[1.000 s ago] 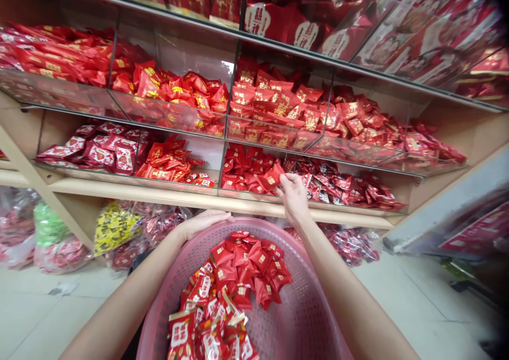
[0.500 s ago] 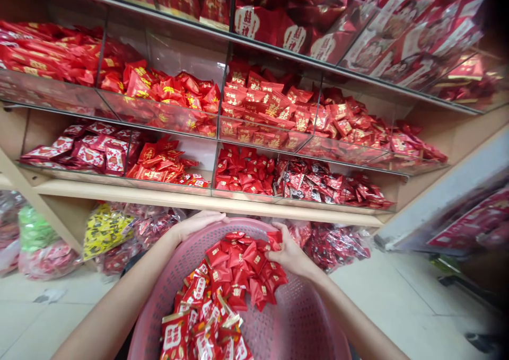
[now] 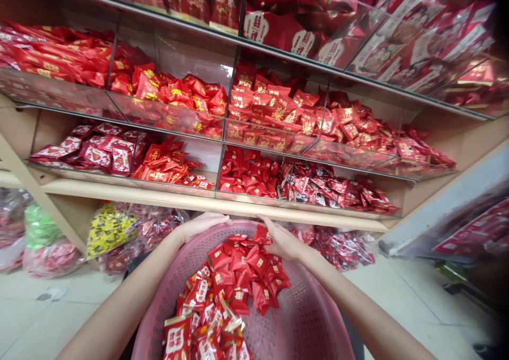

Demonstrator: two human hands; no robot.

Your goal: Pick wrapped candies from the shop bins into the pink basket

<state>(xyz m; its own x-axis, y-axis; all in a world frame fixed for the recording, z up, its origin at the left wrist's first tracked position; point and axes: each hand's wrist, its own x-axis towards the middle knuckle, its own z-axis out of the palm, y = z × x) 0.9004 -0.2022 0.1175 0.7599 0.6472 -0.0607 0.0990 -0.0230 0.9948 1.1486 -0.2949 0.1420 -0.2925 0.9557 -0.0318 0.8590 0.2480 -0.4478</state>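
Observation:
A pink perforated plastic basket (image 3: 314, 312) is in front of me, tilted so that its inside shows. Red packets with small gold marks (image 3: 238, 272) are heaped in its far part. Nearer, to the left, lie red packets with white labels (image 3: 202, 291). My left hand (image 3: 203, 226) lies over the far left rim, fingers stretched along it. Just inside the far right rim, my right hand (image 3: 283, 242) has a small red packet (image 3: 261, 235) between its thumb and fingers; its grip is partly hidden.
Beyond the basket, a wooden shelf unit (image 3: 131, 196) has clear-fronted compartments full of red packets. Clear bags, one with yellow packets (image 3: 109, 231), lie below the bottom shelf. A pale wall (image 3: 429, 206) is at the right, and floor tiles (image 3: 27, 320) show on both sides.
The shelves and basket sit slightly further right and lower in the view. My right hand has shifted a little left along the rim, with the red packet at its fingers. My left hand stays on the rim.

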